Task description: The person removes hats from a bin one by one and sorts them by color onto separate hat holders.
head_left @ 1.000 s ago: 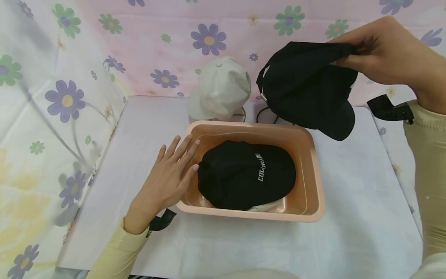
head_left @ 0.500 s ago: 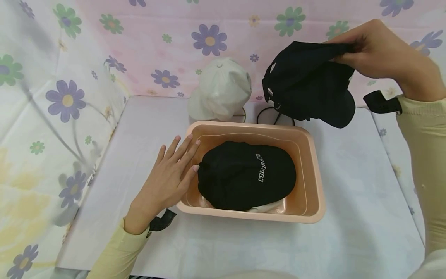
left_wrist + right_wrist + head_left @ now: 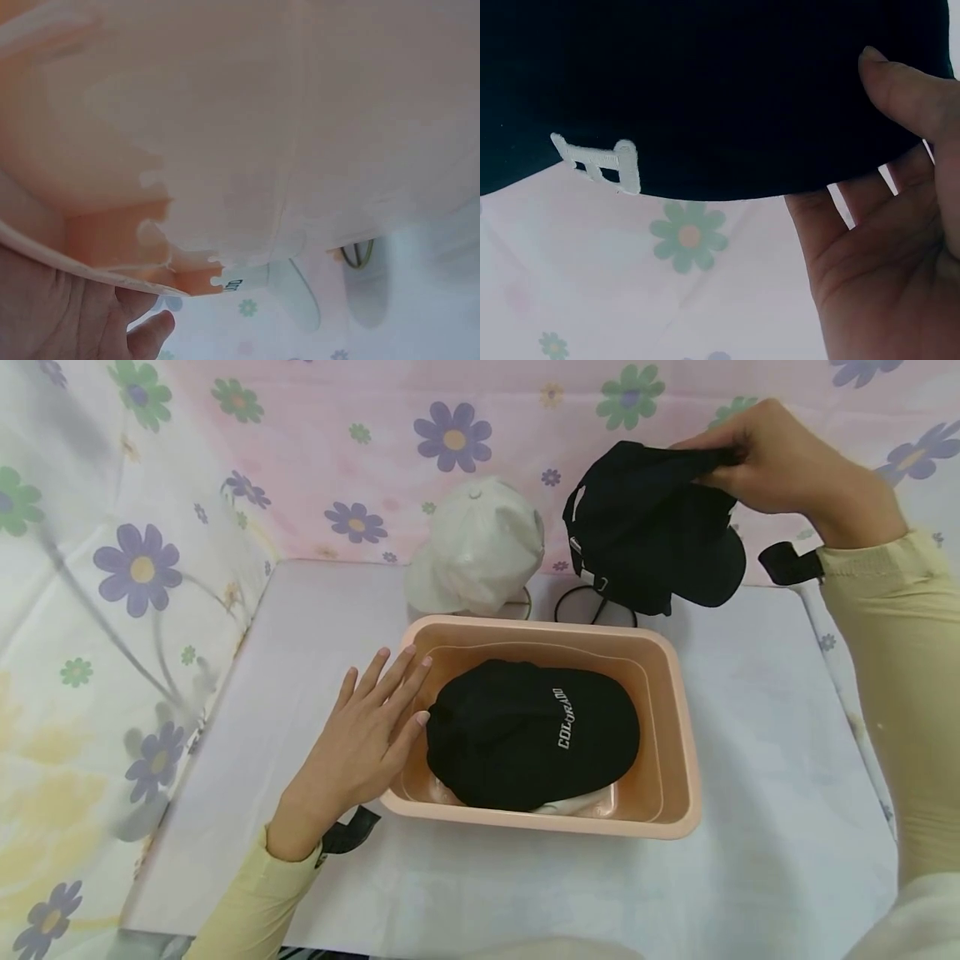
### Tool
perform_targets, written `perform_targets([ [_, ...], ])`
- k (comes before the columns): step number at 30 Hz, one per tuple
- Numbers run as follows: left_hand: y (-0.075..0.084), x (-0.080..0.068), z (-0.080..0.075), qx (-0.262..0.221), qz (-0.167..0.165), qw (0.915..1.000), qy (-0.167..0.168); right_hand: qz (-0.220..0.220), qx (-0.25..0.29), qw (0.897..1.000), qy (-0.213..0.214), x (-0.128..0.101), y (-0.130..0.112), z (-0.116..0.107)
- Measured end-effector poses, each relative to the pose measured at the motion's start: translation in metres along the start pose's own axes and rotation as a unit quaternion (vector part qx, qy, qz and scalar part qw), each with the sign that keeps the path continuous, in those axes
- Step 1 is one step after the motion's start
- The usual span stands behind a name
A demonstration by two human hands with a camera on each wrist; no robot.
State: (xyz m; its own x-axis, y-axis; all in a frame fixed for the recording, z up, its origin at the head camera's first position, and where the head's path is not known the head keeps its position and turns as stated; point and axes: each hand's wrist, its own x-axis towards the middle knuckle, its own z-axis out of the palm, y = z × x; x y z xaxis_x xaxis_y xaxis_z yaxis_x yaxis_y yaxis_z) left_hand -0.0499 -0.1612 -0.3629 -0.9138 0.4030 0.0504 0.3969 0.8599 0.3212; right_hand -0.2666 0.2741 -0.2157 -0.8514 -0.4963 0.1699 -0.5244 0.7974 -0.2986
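Up by the flowered backdrop, the right hand (image 3: 780, 468) pinches a black cap (image 3: 648, 531) by its edge, thumb and fingers closed on the cloth, so the cap hangs clear of the table (image 3: 765, 718). Just left of that cap sits a white cap (image 3: 480, 547). Below the held cap lies a peach tub (image 3: 678, 743), with a second black cap (image 3: 528, 735) lettered COLORADO inside it. The left hand (image 3: 360, 743) rests flat, fingers straight and spread, against the tub's near left rim, its fingertips beside that lettered cap.
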Motion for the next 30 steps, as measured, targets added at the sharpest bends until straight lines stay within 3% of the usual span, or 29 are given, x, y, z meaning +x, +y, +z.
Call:
perform_targets([
  [8,0.003,-0.001,0.001,0.000,0.001,1.0000,-0.006,0.017,0.019,0.999,-0.037,0.005,0.008,0.010],
  [17,0.005,-0.002,-0.001,-0.001,0.000,1.0000,-0.007,0.058,0.008,0.990,-0.129,0.010,0.013,0.014],
  [23,0.006,-0.003,0.000,-0.006,0.000,1.0000,-0.007,0.094,0.041,0.985,-0.141,0.009,0.020,0.021],
  [30,0.005,-0.005,0.000,-0.015,-0.002,0.9997,-0.018,0.101,0.089,0.980,-0.148,0.004,0.024,0.032],
])
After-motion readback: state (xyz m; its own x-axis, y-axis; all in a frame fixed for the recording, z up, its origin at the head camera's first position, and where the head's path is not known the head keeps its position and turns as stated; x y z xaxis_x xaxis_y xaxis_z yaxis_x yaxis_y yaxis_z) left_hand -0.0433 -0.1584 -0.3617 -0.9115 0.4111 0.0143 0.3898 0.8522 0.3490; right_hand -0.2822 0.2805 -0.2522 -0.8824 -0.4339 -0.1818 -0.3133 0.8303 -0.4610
